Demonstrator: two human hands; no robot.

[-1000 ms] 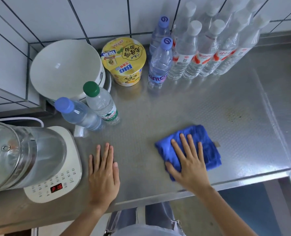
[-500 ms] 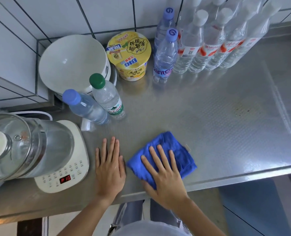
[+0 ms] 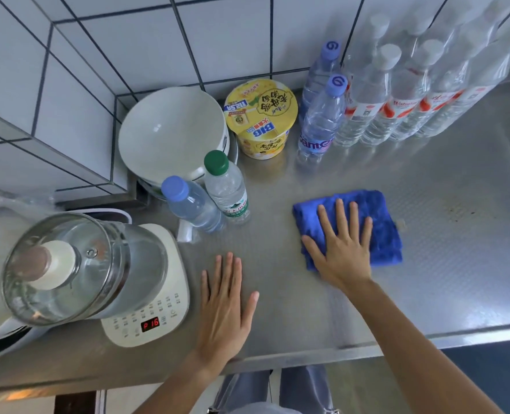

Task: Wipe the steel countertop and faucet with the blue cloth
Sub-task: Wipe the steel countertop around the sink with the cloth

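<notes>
Head view shows us the blue cloth (image 3: 367, 225) lying folded on the steel countertop (image 3: 427, 264), right of the middle and back from the front edge. Our right hand (image 3: 344, 249) lies flat on the cloth's left half, fingers straight and spread, pressing it against the steel. Our left hand (image 3: 226, 306) rests palm down on the bare counter nearer the front edge, fingers straight and close together, holding nothing.

Just left of that hand stands a glass kettle (image 3: 77, 267) on a white base (image 3: 155, 321) whose red display is lit. Behind the left hand we see two small water bottles, one with a blue cap (image 3: 192, 204) and one with a green cap (image 3: 226, 186), touching each other. Behind them a white bowl (image 3: 170, 132) leans in the tiled corner, with a yellow noodle cup (image 3: 261, 118) beside it. To the right of the cup a cluster of clear water bottles (image 3: 397, 94) stands along the wall, well behind the cloth.
</notes>
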